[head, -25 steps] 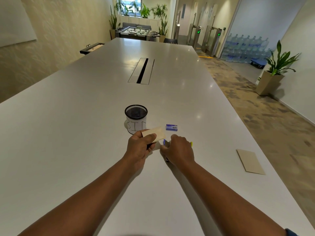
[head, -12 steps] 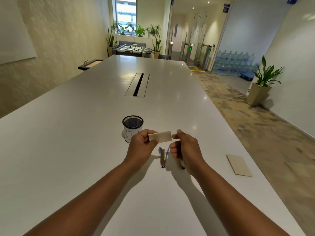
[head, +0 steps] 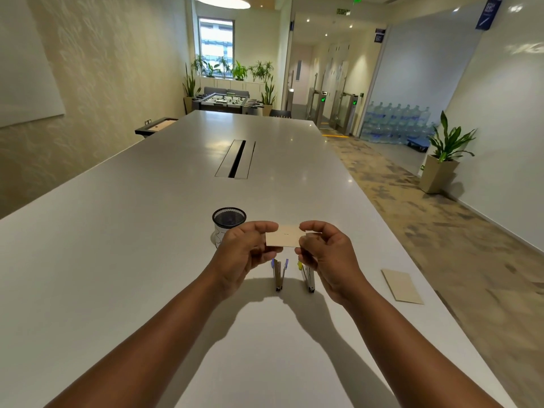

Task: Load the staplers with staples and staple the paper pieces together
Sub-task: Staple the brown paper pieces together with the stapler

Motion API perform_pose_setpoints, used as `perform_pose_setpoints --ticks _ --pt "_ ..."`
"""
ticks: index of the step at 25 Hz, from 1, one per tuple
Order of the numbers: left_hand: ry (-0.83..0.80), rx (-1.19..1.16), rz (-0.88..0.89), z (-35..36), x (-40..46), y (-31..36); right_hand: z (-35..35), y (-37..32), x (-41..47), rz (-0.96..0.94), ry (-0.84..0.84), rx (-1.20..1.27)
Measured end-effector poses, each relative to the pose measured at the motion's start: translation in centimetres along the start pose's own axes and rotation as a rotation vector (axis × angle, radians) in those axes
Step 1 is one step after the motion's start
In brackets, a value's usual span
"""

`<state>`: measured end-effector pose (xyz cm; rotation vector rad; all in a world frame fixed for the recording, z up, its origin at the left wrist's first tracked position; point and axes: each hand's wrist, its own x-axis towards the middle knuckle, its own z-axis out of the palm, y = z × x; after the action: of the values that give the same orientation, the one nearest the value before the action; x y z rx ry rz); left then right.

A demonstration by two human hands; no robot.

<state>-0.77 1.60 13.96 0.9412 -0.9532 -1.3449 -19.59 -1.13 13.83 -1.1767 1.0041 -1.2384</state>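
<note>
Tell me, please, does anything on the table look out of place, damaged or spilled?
Nothing stands out. Both hands, left hand and right hand, hold a small card flat and intact. Two staplers lie side by side on the table, and a brown sheet lies flat near the right edge.

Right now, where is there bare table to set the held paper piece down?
Free: the wide stretch left of the mesh cup, the near table below the staplers, and the gap between the yellow stapler and the loose sheet. Crowded: under both hands, around the blue stapler.
</note>
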Motion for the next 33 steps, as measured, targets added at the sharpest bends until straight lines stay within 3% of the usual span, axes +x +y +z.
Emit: perform_pose_setpoints --ticks 7,14,23,33 --pt "0.112 -0.127 -0.140 1.0 -1.2 1.3 0.1 -0.4 -1.0 0.067 -0.007 0.137" --pt "0.126 -0.163 -0.157 1.2 -1.8 2.0 0.3 -0.9 -1.8 0.128 0.009 0.237" --pt "0.150 0.108 -0.135 1.9 -1.8 1.8 0.7 -0.8 -2.1 0.009 -0.031 0.008" --pt "0.227 0.047 -0.271 2.1 -0.3 0.9 0.9 -0.4 -1.8 0.014 -0.019 -0.038"
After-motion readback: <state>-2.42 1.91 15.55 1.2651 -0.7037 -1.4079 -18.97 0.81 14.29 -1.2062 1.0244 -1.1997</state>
